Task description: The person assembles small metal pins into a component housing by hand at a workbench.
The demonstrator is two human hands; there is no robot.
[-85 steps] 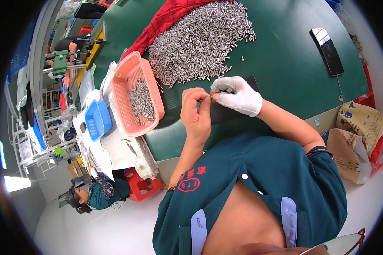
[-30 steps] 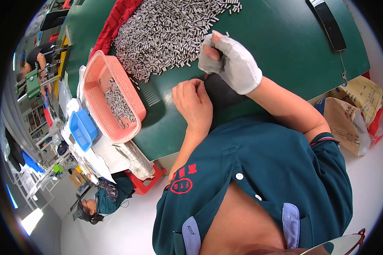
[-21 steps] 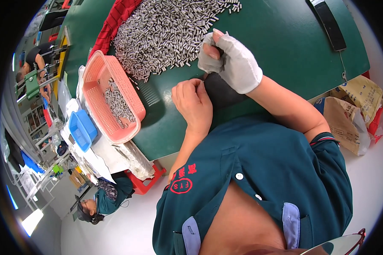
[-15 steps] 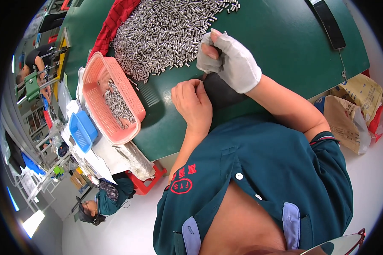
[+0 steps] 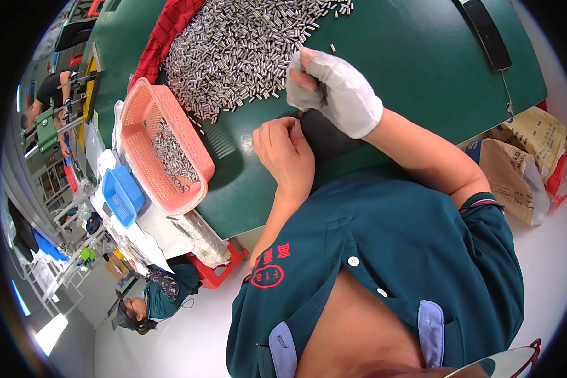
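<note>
A large heap of small shiny metal cylinders (image 5: 239, 57) lies on the green table. At its near right edge is my right hand (image 5: 337, 94), in a pale grey glove with bare thumb and fingertips. Its fingers are curled closed, and whatever they hold is hidden. One loose metal cylinder (image 5: 332, 48) lies on the table just beyond it. My bare left hand (image 5: 285, 150) rests closer to my body, fingers bent and pressed together, their contents out of sight. Beside it and beneath the right hand is a black pad (image 5: 327, 140).
Left of the heap stands a pink basket (image 5: 198, 148) partly filled with metal cylinders, with a blue basket (image 5: 122, 195) beside it. Red checked cloth (image 5: 160, 47) borders the heap. A black long device (image 5: 487, 38) lies far right; bags (image 5: 510, 179) stand below. Two people are at left.
My right hand has shifted slightly left and down. The loose cylinder that was partly behind the glove now shows whole, apart from it. My left hand stays in place.
</note>
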